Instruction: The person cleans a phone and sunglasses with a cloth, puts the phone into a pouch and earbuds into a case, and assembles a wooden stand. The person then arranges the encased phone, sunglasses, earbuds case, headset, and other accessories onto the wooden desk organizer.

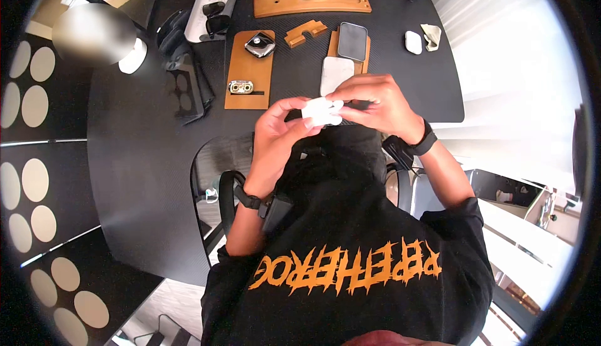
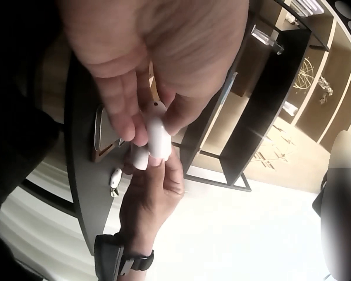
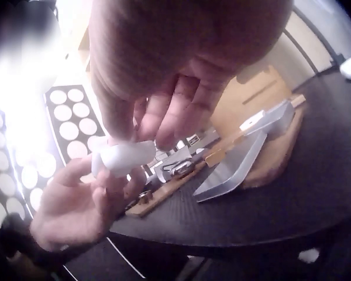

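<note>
Both hands meet over the lap at the desk's near edge, around a small white earbud case [image 1: 318,113]. My left hand [image 1: 274,132] grips its left side between thumb and fingers. From the other side my right hand [image 1: 380,103] pinches the case's right end, where smaller rounded white parts show. The left wrist view has the glossy white case [image 2: 159,140] between the two sets of fingertips, a second white piece alongside it. In the right wrist view the case [image 3: 126,157] sits on the left fingers, right fingertips at its top; whether an earbud is pinched there I cannot tell.
On the black desk [image 1: 169,158] lie a brown board [image 1: 248,98] with a gold-coloured object, a wooden bracket [image 1: 305,33], a dark phone-like slab [image 1: 352,41] and a white slab [image 1: 337,75]. Sunglasses [image 1: 217,21] rest in a tray. A white rounded object [image 1: 413,42] lies far right.
</note>
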The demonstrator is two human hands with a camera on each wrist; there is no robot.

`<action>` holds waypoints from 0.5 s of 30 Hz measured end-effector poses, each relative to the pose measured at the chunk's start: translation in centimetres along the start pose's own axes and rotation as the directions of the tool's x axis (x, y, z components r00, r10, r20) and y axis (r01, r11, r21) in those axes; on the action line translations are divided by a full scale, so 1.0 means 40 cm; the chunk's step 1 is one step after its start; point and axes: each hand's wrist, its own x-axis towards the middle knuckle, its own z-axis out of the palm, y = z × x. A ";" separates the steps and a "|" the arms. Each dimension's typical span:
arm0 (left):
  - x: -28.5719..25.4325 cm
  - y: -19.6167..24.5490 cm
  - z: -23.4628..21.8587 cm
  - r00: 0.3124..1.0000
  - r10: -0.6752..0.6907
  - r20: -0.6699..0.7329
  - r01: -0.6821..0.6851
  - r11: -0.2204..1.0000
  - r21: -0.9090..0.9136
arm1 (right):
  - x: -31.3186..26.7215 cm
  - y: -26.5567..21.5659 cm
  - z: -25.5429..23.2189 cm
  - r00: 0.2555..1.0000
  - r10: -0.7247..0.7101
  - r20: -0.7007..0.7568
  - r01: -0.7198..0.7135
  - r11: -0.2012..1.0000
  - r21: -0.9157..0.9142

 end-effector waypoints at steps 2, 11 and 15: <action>0.001 0.005 -0.010 0.999 -0.009 -0.033 0.009 1.000 -0.012 | 0.019 0.003 0.009 0.998 -0.066 -0.008 0.066 0.997 -0.050; 0.053 0.003 -0.017 0.990 0.022 -0.141 -0.015 0.999 0.048 | 0.062 0.080 -0.026 0.996 -0.087 0.000 0.087 0.996 -0.033; 0.074 -0.017 -0.024 0.949 0.214 -0.232 -0.134 0.938 0.320 | 0.091 0.131 -0.044 0.995 0.050 -0.083 -0.062 0.986 -0.152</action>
